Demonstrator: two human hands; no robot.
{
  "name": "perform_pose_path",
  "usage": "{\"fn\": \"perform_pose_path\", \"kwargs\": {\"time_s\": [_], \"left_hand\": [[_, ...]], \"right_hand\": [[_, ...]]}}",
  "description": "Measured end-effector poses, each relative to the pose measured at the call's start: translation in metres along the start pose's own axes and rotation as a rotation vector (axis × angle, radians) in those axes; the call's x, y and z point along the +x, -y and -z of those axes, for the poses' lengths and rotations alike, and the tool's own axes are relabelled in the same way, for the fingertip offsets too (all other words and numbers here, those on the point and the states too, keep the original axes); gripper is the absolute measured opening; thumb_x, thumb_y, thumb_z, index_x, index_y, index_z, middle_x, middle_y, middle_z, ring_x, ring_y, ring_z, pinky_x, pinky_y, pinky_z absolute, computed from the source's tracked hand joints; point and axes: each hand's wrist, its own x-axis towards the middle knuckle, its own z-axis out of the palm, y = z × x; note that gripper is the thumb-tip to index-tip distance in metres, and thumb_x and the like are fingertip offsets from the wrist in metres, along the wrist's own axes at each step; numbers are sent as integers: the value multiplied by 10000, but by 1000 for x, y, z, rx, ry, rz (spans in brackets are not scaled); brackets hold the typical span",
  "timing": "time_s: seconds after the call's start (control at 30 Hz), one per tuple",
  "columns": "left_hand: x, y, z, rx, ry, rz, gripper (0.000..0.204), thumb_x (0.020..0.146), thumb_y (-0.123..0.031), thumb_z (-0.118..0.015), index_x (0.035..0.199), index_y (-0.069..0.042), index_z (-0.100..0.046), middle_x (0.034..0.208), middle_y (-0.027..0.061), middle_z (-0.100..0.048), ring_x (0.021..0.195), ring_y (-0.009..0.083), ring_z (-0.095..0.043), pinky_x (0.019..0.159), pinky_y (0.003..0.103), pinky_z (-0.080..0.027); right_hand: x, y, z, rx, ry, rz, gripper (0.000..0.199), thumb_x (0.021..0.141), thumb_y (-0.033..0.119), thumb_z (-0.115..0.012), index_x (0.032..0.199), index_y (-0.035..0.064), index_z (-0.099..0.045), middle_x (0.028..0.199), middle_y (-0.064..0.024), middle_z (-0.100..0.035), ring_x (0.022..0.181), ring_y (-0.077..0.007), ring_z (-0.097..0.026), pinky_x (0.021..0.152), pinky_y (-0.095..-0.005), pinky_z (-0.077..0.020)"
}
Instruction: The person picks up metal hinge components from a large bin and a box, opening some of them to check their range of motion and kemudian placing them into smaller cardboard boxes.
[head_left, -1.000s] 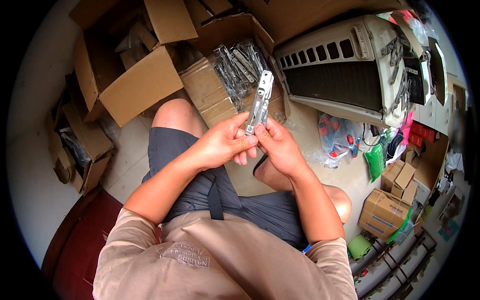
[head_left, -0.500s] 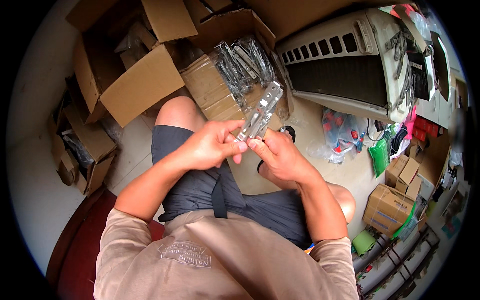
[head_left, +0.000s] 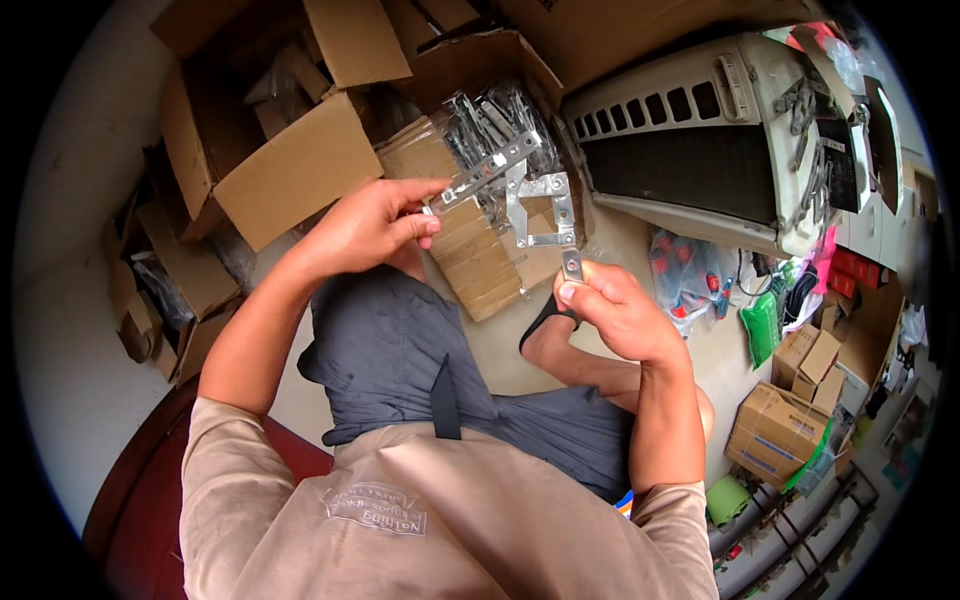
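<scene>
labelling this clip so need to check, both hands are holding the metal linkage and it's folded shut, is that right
Not folded shut: the head view shows the metal linkage opened out between the left hand and the right hand. Both are holding it.

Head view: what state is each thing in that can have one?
Metal linkage: unfolded, held at both ends
Left hand: pinching one end
Right hand: pinching the other
Large cardboard box: open, flaps spread
Parts box: open
Metal parts: piled, many plastic-wrapped
</scene>
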Motion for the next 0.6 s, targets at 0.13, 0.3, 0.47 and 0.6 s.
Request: {"fn": "perform_pose_path", "kwargs": {"time_s": [0.13,0.3,0.47,0.6], "left_hand": [[-1,-6,-11,70,-44,-1,458,1041,-33,-621,1496,12,-580,897,42,-697,843,104,-640,829,297,-542],[-1,-4,-16,141,-111,21,457,1042,-76,-657,1489,-6,-587,995,95,-762,884,136,-669,866,325,-549],[10,-5,-30,207,-223,-79,447,1040,-111,-675,1471,-15,-601,1127,139,-773,979,203,-710,912,358,-556],[21,-9,-38,214,-278,-34,448,1031,-129,-693,1457,-17,-610,1275,160,-736,1115,229,-705,972,366,-542]], "right_hand": [[-2,5,0,8,14,-28,240,1062,220,-595,972,6,-652,854,-77,-695,807,-206,-633,787,-361,-526],[-3,8,-1,-27,0,2,255,1063,232,-588,961,6,-644,857,-83,-693,824,-211,-647,797,-366,-529],[-6,14,1,-13,-19,-19,255,1063,239,-585,969,8,-640,845,-85,-682,806,-213,-637,778,-377,-522],[-6,24,-3,7,-88,-54,238,1056,241,-592,994,17,-639,802,-80,-641,740,-213,-597,737,-393,-510]]}}
